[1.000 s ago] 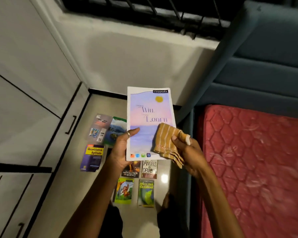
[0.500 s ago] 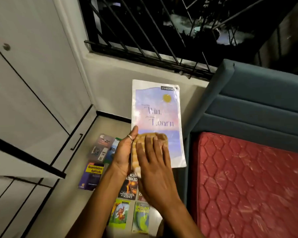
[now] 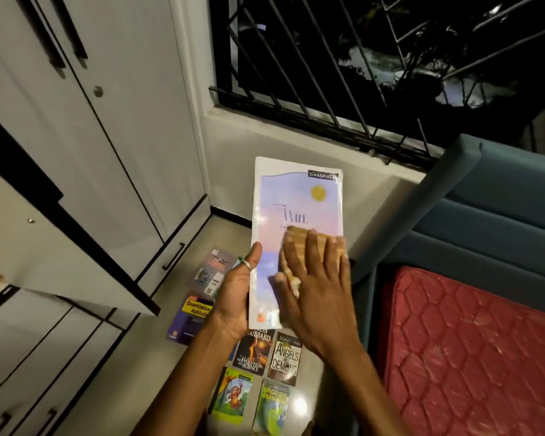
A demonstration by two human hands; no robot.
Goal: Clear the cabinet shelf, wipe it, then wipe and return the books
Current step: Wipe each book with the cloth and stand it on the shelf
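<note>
- The white cabinet [image 3: 85,158] fills the space to the left of the hands, with one door [image 3: 60,247] swung open at about hand height.
- A bed with a red mattress [image 3: 472,350] and a blue padded headboard [image 3: 501,215] lies to the right of the hands.
- A barred window [image 3: 359,67], dark outside, sits above and beyond the hands.
- The floor [image 3: 158,366] shows below the hands, between cabinet and bed.
- A notebook [image 3: 296,199] with a pale purple cover is held upright in front of the window wall, above the floor; this is the book being wiped.
- Several books [image 3: 285,358] lie flat on the floor under the hands, covers up, set side by side in rows; a purple one [image 3: 191,316] lies just left of the left wrist.
- The left hand [image 3: 236,297] grips the notebook's lower left edge, thumb on the cover, a ring on the thumb.
- The right hand [image 3: 315,287] is flat, fingers straight and spread, pressing a cloth against the notebook's cover.
- The cloth [image 3: 299,243], tan with pale stripes, is folded under the right fingers and peeks out above and beside them, at the middle of the cover.
</note>
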